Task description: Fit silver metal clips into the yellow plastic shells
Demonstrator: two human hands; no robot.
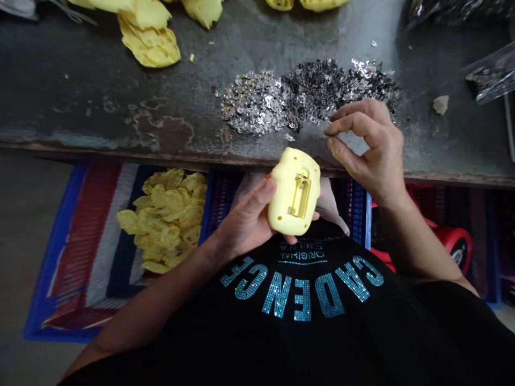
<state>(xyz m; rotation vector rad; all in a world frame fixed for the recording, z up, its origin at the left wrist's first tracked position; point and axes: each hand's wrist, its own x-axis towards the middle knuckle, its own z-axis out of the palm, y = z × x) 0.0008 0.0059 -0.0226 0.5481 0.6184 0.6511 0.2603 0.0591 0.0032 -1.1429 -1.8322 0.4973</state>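
Head view. The left hand (247, 220) supports a yellow housing (284, 195) at the centre of the frame, just in front of the worktop (100, 80) edge. Its grip is clamped on the housing: thumb on the near left side, fingers wrapped beneath, with tips showing at the right and lower edges. This hold probably serves to keep the open compartment (301, 199) facing up and unobstructed. Spring-like metal contacts are visible at the compartment ends.

The right hand (374, 145) is raised right of centre, apart from the housing. Its thumb and forefinger tips are nearly together; whether a small part is pinched between them cannot be told.

Silvery metal pieces (253, 102) and darker metal pieces (314, 86) lie heaped at upper centre. The heaps are presumably set near the edge to keep the reach short. Yellow shells (151, 43) lie at upper left, apart from the heaps, likely to prevent mixing. A blue crate (48, 268) at lower left contains yellow pieces (173, 209), apparently as bulk storage below worktop level.
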